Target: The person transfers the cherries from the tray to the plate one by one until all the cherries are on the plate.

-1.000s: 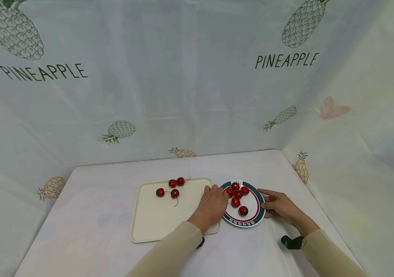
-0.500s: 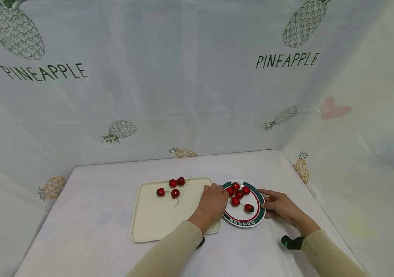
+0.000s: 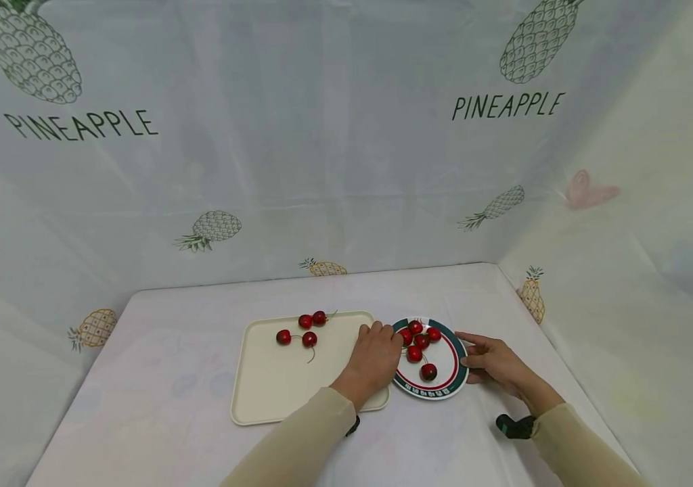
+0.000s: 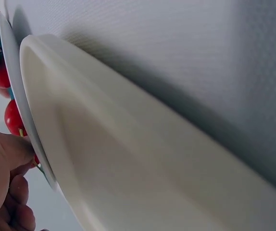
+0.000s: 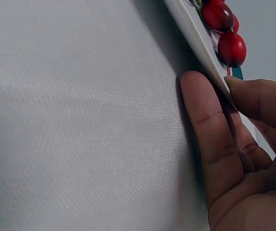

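A white plate [image 3: 445,358] with a green rim and a red ring carries several red cherries [image 3: 422,341], most of them bunched toward its back left. One dark cherry [image 3: 428,372] lies apart near the front. My left hand [image 3: 369,362] grips the plate's left edge; in the left wrist view its thumb [image 4: 15,149] overlaps the rim beside a cherry, and its other fingers are partly hidden. At the right edge my right hand [image 3: 495,365] pinches the plate, thumb over the rim and fingers beneath, as the right wrist view shows.
A cream rectangular tray [image 3: 279,392] lies left of the plate, under my left forearm and hand. Several cherries with stems [image 3: 309,339] rest toward its back. The table [image 3: 158,379] has a pale cloth, and pineapple-printed curtains [image 3: 346,169] stand behind and beside it.
The dark cherry at the front of the plate rolled right, then back left to about its earlier place. Both hands and the plate have hardly moved.
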`<action>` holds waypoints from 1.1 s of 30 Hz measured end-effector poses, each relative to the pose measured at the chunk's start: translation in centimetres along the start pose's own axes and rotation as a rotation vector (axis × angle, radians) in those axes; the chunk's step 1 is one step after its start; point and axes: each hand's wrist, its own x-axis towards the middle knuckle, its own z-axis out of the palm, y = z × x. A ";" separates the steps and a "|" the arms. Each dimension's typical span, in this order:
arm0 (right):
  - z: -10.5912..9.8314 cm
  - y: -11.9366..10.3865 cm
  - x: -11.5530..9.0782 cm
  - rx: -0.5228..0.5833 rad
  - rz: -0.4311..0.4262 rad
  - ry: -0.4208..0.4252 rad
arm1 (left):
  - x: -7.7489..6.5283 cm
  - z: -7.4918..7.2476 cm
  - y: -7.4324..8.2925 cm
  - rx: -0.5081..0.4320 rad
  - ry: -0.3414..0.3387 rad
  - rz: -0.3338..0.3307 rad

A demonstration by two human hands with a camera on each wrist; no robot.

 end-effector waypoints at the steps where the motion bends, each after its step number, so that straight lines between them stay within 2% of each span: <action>1: 0.0 0.0 0.0 -0.001 0.000 0.001 | 0.0 0.0 0.0 -0.002 -0.001 0.001; 11: 0.0 0.0 0.1 -0.007 0.005 0.001 | -0.3 -0.3 -0.3 -0.018 0.030 0.005; 21: 0.1 0.0 0.1 -0.020 0.012 0.012 | -1.1 -1.4 -1.3 -0.026 0.059 0.021; 33: 0.1 0.0 0.0 -0.020 0.007 0.010 | -2.7 -2.5 -3.7 -0.020 0.140 0.025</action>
